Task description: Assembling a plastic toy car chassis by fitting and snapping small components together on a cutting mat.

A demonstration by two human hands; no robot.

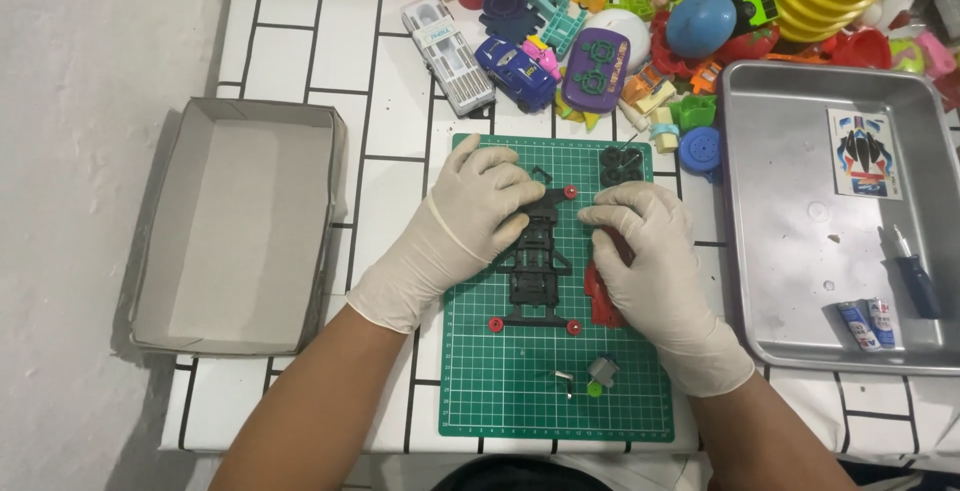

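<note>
At frame centre, on the green cutting mat (pixel 520 391), my gloved left hand (pixel 470 216) presses the black plastic toy-car chassis (pixel 535 271); my right hand (pixel 650 251) pinches its edge. At right, the metal tray (pixel 780 251) holds a sticker sheet (pixel 863 154), a screwdriver (pixel 915 276) and two batteries (pixel 868 323). At left sits an empty cardboard box (pixel 240 226).

The black toy car chassis (pixel 537 269) lies flat under the left hand (pixel 478 213), with small red rollers at its corners. The red part (pixel 601 298) lies under the right hand (pixel 648 251), just beside the chassis.
</note>
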